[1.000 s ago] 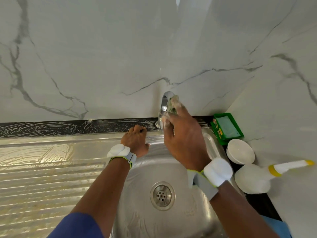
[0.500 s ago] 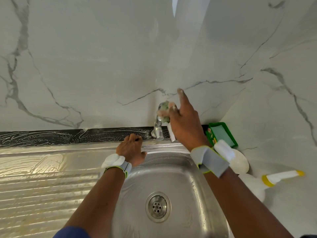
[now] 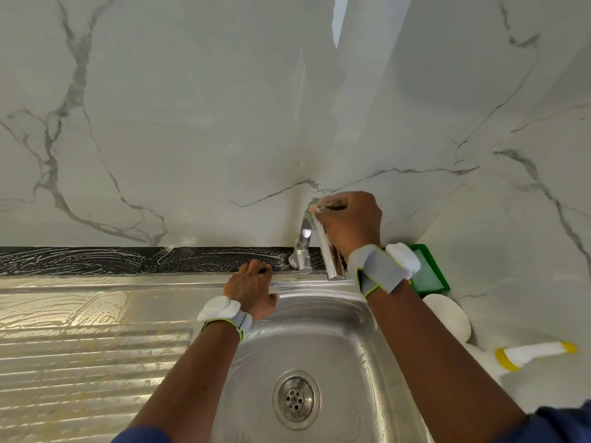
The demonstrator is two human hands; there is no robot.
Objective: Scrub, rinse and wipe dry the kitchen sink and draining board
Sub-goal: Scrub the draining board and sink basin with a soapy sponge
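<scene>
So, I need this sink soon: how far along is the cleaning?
Done: suds streak the draining board and back ledge, so those look scrubbed. In hand: the right hand grips the tap; the left hand rests on the sink rim. Left: rinsing and drying.

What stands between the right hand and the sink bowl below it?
Nothing loose. The right hand grips the tap top; only the tap's own spout hangs beneath it over the sink bowl. The left hand rests on the back rim, off to the side.
</scene>
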